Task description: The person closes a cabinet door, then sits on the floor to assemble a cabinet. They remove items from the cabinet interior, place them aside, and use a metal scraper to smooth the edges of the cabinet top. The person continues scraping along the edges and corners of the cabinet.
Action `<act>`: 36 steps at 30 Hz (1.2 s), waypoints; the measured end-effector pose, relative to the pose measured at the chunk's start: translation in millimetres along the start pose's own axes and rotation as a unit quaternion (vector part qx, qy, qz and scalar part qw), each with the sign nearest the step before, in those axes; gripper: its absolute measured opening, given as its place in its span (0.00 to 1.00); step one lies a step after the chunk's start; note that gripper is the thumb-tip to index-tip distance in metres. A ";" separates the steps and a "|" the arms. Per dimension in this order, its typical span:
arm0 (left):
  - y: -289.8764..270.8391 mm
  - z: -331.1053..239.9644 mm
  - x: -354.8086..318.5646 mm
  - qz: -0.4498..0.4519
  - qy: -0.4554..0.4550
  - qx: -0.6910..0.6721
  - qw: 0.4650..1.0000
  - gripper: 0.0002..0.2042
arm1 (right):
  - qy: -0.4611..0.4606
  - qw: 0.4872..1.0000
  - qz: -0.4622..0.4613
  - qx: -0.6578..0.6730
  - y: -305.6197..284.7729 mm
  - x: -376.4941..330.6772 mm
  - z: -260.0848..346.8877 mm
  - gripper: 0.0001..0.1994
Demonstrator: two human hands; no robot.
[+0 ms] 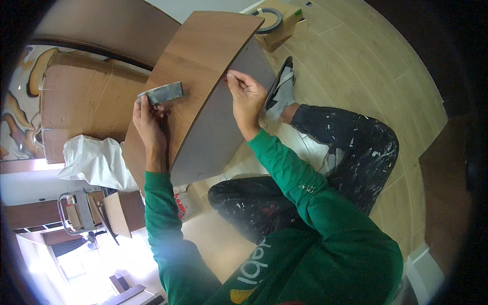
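A brown wood-grain panel (203, 56) slopes in front of me, its long edge meeting a grey side board (213, 137) below. My left hand (148, 119) is over the panel's left part, fingers closed on one end of a worn grey rectangular block (165, 92). The block looks like a sanding block and lies at or just above the wood face. My right hand (247, 99) is at the panel's right edge, thumb and forefinger pinched together. Whatever may be between those fingertips is too small to make out.
A roll of dark tape (268, 21) sits on a cardboard box (284, 35) at the far end. Left of the panel stand a large carton (86, 101) and a white sack (99, 160). My bent legs (351, 137) rest on the tiled floor (366, 61), right of the panel.
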State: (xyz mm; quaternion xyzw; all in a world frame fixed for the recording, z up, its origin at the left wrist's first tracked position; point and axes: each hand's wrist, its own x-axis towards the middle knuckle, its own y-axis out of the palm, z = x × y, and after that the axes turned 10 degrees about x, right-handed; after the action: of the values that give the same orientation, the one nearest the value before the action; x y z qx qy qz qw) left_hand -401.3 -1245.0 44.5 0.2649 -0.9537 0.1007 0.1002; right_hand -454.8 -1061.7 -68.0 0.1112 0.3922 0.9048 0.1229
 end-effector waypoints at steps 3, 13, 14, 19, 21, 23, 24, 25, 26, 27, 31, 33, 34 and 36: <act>1.4 -2.5 -0.9 0.007 0.021 0.029 0.999 0.09 | 0.015 1.000 0.010 0.003 1.1 -3.0 1.9 0.06; 2.8 -3.8 -0.9 0.014 0.026 0.020 0.999 0.11 | 0.021 0.999 0.012 0.033 2.3 -5.7 2.4 0.07; 3.0 -3.5 -0.9 0.017 0.026 0.017 0.999 0.11 | 0.012 1.000 0.012 0.010 2.3 -4.7 1.6 0.07; 5.0 -3.6 -3.8 0.019 0.025 0.007 0.999 0.11 | 0.014 1.000 -0.009 0.018 3.1 -4.8 -1.3 0.07; 5.3 -3.8 -3.3 0.030 0.033 -0.002 0.999 0.11 | 0.035 0.996 0.007 0.083 4.7 -4.8 -2.1 0.07; 5.1 -3.7 -2.2 0.028 0.027 -0.011 0.999 0.11 | 0.042 0.993 0.002 0.112 5.9 -5.3 -2.0 0.07; 4.5 -3.6 -2.1 0.026 0.018 -0.017 0.999 0.10 | 0.040 0.993 -0.007 0.109 6.0 -6.4 -1.6 0.07; 3.9 -3.4 -2.1 0.019 0.017 -0.001 1.000 0.10 | 0.018 0.992 -0.025 0.119 6.0 -6.9 -1.3 0.07; 3.4 -3.2 -1.5 0.011 0.014 0.011 1.000 0.10 | 0.048 0.994 -0.017 0.092 5.6 -8.4 -0.9 0.07; 3.1 -3.0 -1.0 0.004 0.015 0.019 1.000 0.10 | 0.053 0.995 -0.016 0.078 5.1 -8.9 -0.9 0.07; 2.7 -1.6 -0.8 0.022 0.022 -0.014 0.999 0.10 | 0.074 0.997 0.003 0.036 2.6 -6.8 -5.1 0.07; 1.9 -1.5 -1.9 0.024 0.013 -0.034 0.999 0.10 | 0.043 0.997 -0.006 0.064 1.7 -3.0 -8.5 0.07; 1.6 -1.3 -2.1 0.019 0.014 -0.017 1.000 0.10 | 0.035 0.997 -0.010 0.071 0.9 -0.9 -9.7 0.08; 1.3 -0.6 -1.4 0.011 0.023 -0.001 1.000 0.10 | 0.059 0.998 0.003 0.029 -0.7 -2.6 -9.2 0.09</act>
State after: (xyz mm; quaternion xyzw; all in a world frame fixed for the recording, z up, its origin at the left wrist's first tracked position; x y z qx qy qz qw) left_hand -400.7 -1243.0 44.6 0.2517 -0.9542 0.1066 0.1218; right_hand -455.0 -1068.3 -74.9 0.0622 0.4245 0.8985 0.0933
